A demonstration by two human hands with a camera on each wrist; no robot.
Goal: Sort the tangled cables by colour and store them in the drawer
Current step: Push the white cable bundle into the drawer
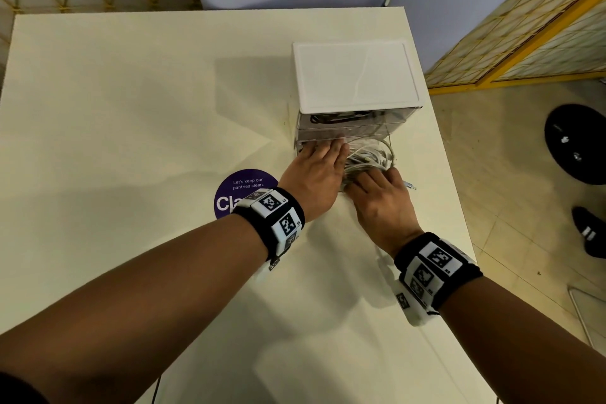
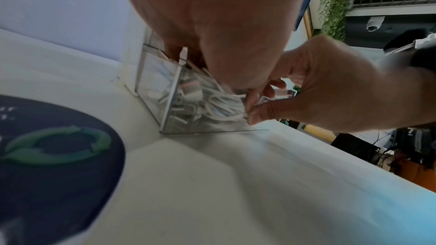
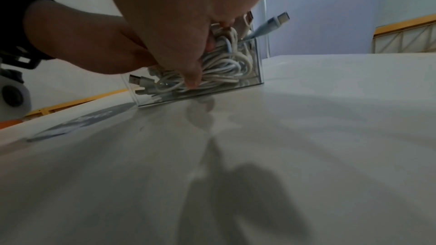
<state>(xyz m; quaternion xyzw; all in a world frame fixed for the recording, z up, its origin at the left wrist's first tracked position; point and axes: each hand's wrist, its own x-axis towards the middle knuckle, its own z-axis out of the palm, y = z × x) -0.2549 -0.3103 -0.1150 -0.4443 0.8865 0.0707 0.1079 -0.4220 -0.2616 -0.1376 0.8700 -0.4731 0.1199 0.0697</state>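
Pressing white cables (image 1: 369,154) into the open lower drawer (image 3: 258,62) at frame centre, my left hand (image 1: 316,170) flat, right hand (image 1: 382,195) curled on them; next, probably tuck the stray plug (image 1: 410,186).

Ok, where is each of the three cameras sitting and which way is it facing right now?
Head: above the table, looking down; both forearms, left hand and right hand at the drawer unit.
Left wrist: low beside the purple sticker, facing the open drawer; shows both hands.
Right wrist: at table level, facing the drawer front; shows both hands.
Shared: both wrist views show the white cables.
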